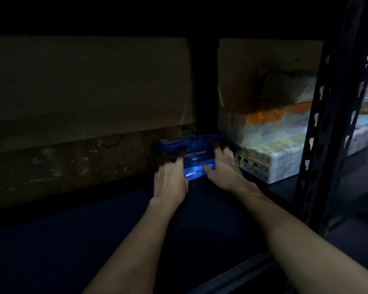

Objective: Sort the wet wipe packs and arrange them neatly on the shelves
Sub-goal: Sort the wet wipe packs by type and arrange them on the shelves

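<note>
Both hands sit at the centre of the frame, on a blue wet wipe pack. The left hand grips the pack's left end, fingers curled over its top edge, thumb on the near face. The right hand holds the right end, fingers spread and bent over the top, thumb pressed on the front; the fingertips are motion-blurred. The pack rests on the dark shelf near its back, just in front of a worn brown cardboard box filling the left half of the frame. Just right of the pack stand stacked wrapped packs with orange and yellow print, a cardboard sheet behind them. A perforated black upright runs down the right side
</note>
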